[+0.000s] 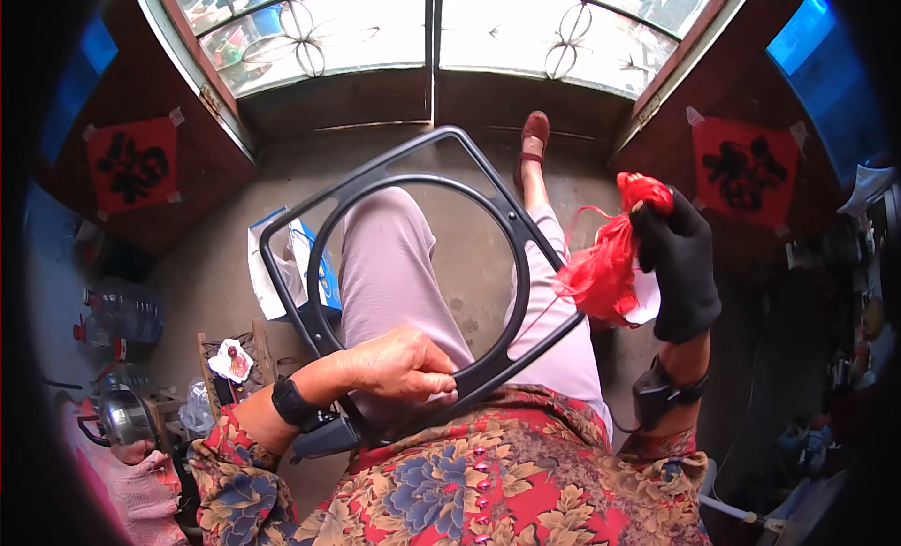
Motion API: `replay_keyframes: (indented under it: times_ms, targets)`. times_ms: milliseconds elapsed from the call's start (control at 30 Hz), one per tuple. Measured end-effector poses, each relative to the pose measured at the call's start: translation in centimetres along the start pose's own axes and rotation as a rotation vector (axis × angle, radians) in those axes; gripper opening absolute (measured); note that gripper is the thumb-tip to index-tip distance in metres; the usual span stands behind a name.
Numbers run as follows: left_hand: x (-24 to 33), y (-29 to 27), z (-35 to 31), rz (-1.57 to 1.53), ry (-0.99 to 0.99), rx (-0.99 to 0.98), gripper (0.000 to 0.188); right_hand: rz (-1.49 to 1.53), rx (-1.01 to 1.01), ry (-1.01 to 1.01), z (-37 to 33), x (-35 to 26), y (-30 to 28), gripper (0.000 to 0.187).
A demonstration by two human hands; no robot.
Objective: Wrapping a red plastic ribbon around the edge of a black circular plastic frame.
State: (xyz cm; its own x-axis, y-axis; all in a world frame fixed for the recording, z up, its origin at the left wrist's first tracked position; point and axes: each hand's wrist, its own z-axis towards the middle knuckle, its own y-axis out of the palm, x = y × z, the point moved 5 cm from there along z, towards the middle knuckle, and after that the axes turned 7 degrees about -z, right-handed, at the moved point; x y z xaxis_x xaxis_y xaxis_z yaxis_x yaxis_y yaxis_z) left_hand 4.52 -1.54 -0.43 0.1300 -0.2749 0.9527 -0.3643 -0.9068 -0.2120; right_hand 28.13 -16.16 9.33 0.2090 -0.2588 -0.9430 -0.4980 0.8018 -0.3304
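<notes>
A black frame (514, 222), four-sided outside with a round ring inside, lies tilted across my lap. My bare left hand (404, 363) is closed round its near rail, and a dark band sits on that wrist. My right hand (683, 265), in a black glove, is raised to the right of the frame. Its fingers pinch a loose bundle of thin red strands (605, 274) that hangs down beside my knee. One strand runs from the bundle toward the frame's near right side; where it ends I cannot make out.
A white and blue bag (328, 288) stands left of my knee. Large clear bottles (131, 311) and a metal kettle (125, 415) are at the far left, near a small wooden stand (263, 354). Ahead is a glazed double door (375, 100). Dim clutter lines the right side.
</notes>
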Motion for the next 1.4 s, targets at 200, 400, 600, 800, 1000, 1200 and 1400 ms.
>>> replay_keyframes:
  times_ms: [200,400,600,800,1000,1200,1400]
  targets:
    - [-1.8,2.8,0.1,-0.250,-0.151,-0.111,0.023,0.340,-0.182,0.013,1.3,2.5,4.7,0.029]
    - [0.0,4.7,3.4,-0.921,-0.131,0.155,0.026,0.059,-0.154,-0.400,1.6,2.8,10.4,0.023]
    - [-1.8,5.1,4.4,-0.781,-0.225,0.238,0.021,0.033,-0.299,-0.300,0.8,2.5,9.9,0.027]
    - [-0.6,3.9,3.1,-0.891,-0.084,0.293,0.018,-0.491,-0.350,-0.692,-1.4,5.8,5.1,0.034]
    - [0.8,2.2,1.9,-0.792,0.038,0.412,0.023,-0.173,-1.006,-0.471,-9.8,11.0,13.8,0.025]
    - [-2.3,1.2,0.7,-1.108,-0.092,0.586,0.030,-0.485,-0.802,-0.205,-7.9,12.2,8.7,0.018]
    - [-4.8,2.2,1.4,-1.273,-0.083,0.608,0.016,-0.277,-0.885,0.152,-8.3,11.3,4.1,0.021]
